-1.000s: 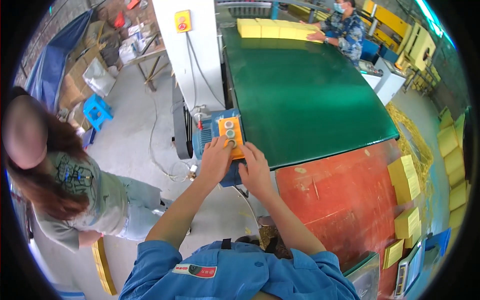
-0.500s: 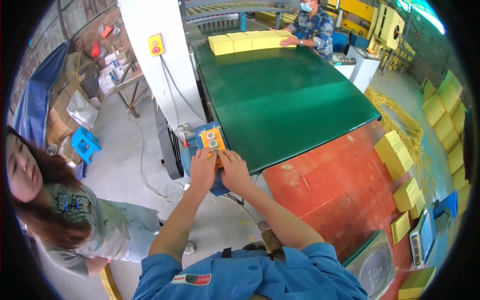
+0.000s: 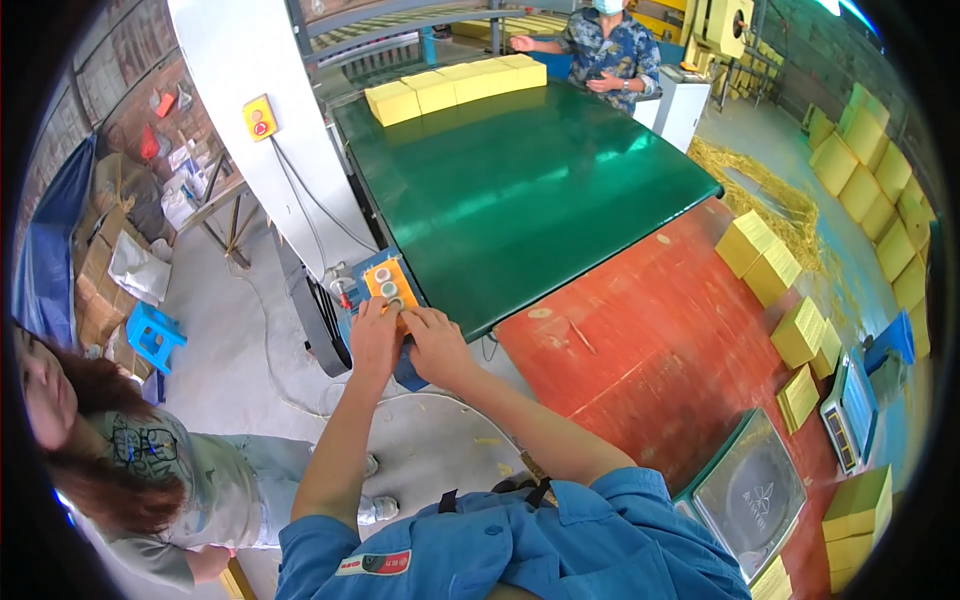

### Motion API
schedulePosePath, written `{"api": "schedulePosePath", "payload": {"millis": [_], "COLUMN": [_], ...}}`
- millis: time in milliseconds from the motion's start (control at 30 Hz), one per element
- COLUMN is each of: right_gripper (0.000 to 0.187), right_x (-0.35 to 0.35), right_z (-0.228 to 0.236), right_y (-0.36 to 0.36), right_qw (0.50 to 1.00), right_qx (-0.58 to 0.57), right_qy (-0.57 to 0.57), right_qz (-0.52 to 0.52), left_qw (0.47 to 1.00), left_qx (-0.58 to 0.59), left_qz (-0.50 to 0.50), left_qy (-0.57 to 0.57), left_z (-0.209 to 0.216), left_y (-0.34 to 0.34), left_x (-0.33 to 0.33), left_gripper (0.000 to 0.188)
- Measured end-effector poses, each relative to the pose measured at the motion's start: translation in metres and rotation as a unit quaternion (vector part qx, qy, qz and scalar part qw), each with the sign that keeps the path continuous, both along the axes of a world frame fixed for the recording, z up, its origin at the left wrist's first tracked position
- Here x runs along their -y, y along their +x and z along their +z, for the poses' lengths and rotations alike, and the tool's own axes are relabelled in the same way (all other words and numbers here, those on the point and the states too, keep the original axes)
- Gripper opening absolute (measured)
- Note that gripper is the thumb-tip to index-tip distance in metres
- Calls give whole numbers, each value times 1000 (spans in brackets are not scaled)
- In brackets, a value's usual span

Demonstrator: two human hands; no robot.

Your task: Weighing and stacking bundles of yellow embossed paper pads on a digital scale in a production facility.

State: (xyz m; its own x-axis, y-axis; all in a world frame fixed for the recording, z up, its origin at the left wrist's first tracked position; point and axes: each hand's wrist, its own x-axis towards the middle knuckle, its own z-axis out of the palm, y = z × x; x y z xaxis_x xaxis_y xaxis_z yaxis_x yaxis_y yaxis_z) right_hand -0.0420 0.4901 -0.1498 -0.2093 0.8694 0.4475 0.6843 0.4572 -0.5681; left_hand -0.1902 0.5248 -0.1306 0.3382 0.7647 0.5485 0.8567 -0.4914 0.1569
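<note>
My left hand (image 3: 374,340) and my right hand (image 3: 436,345) are side by side on the near end of a yellow push-button control box (image 3: 388,277). Fingers of both are bent and closed on it; which button they touch is hidden. Round buttons show beyond my fingertips. The box sits at the near left corner of a green conveyor belt (image 3: 530,190). Across the belt's far end lies a row of yellow paper stacks (image 3: 455,88). Behind the belt stands a co-worker in camouflage and a mask (image 3: 612,55), hands apart and off the row.
A red tabletop (image 3: 630,340) adjoins the belt, with yellow paper bundles (image 3: 760,258) along its right edge. Two scales, one with a clear cover (image 3: 750,490), stand nearby. Another person (image 3: 220,460) is close on my left. A white machine column (image 3: 265,60) rises beside the belt.
My view has shifted, so the belt and box appear farther left. The co-worker's hands have come off the paper row's right end. My hands stay on the control box.
</note>
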Motion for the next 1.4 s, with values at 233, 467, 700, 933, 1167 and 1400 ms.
{"api": "schedulePosePath", "payload": {"millis": [233, 467, 700, 933, 1167, 1400], "right_gripper": [54, 59, 61, 55, 17, 6], "right_x": [26, 62, 67, 81, 94, 101], "right_z": [-5, -10, -12, -14, -9, -11], "right_y": [-6, -10, -11, -9, -3, 1], "right_qw": [1000, 994, 993, 990, 984, 986], "right_qx": [-17, -56, -74, -74, -93, -131], "right_qy": [-5, -83, -69, -88, -133, -83], "right_qz": [17, 45, 58, 78, 77, 54], "left_qw": [1000, 1000, 1000, 1000, 1000, 1000], "left_qx": [-13, -5, 8, -5, 12, -6], "left_qz": [9, 11, 3, 11, -2, 8], "left_qy": [11, -6, -8, -8, 7, -14], "left_z": [1, -3, -2, 3, -1, 1], "left_y": [2, -2, 0, 1, -3, -1], "left_x": [-1, 1, 2, 4, 3, 1], "left_gripper": [32, 42, 45, 42, 43, 43]}}
